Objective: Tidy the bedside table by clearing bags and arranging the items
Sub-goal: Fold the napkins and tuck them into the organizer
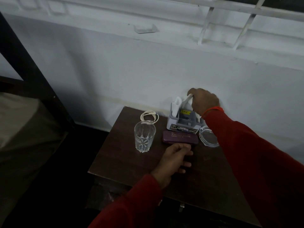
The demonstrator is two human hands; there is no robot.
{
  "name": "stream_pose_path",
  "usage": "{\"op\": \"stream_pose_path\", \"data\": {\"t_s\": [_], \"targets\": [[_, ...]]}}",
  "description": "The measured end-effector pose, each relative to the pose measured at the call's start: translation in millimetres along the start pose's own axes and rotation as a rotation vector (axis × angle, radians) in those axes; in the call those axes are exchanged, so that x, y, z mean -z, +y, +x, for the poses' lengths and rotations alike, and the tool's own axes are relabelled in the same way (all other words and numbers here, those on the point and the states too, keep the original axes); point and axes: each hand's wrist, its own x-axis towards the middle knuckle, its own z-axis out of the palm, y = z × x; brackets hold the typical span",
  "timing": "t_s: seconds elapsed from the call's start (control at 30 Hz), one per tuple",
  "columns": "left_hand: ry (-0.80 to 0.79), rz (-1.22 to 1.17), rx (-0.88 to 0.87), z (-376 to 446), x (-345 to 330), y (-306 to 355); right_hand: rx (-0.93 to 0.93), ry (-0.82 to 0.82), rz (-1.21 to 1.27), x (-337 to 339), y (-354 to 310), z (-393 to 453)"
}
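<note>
Clear glass (144, 139) stands left on the table (125, 160); my left hand (174, 162) rests curled, fingers loosely together, just below the purple case (180, 138), lying crosswise. My right hand (204, 101) pinches white paper (189, 97) above the grey organizer (184, 120).

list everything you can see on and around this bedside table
bedside table: 1, dark brown, against the white wall
drinking glass: 1, clear, left side of top, upright
cable: 1, white, coiled behind the glass
organiser: 1, grey, back of top by the wall
white paper: some, standing in the organiser
case: 1, purple, in front of the organiser
glass dish: 1, clear, right of the case
left hand: red sleeve, by the case
right hand: red sleeve, fingers on the paper
</note>
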Motion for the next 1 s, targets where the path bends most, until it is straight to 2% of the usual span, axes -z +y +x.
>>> {"op": "stream_pose_path", "data": {"t_s": [0.07,0.2,0.23,0.3,0.4,0.47,0.6,0.8,0.9,1.0], "targets": [[-0.001,-0.002,0.001,-0.2,-0.1,0.0,-0.040,0.003,0.086,-1.0,1.3,-2.2],[-0.003,-0.003,0.006,-0.3,0.3,0.2,-0.088,-0.274,0.039,-3.7,9.2,-3.5],[0.000,-0.002,0.006,-0.1,0.3,-0.1,-0.085,-0.296,0.014,-4.2,11.2,-4.0],[0.003,-0.001,0.000,0.5,-0.6,-0.6,-0.063,-0.212,0.010,-3.8,13.9,-4.3],[0.006,-0.001,-0.008,0.7,-1.3,-1.7,-0.044,0.017,0.029,-1.2,13.4,-5.6],[0.004,0.002,-0.008,0.5,-1.7,-2.3,-0.048,0.072,0.018,-1.9,12.1,-7.3],[0.005,-0.001,-0.004,0.4,-0.9,-1.8,0.013,0.080,-0.077,-8.9,10.2,-8.9],[0.004,0.003,0.002,0.4,0.3,-0.4,0.061,-0.131,-0.155,-12.3,4.6,2.2],[0.003,0.005,0.005,0.4,0.7,0.0,0.002,-0.175,0.100,-14.4,8.1,-0.6],[0.008,0.006,0.003,1.0,1.6,-0.5,-0.091,0.006,0.329,-15.5,15.5,-13.2]]}}
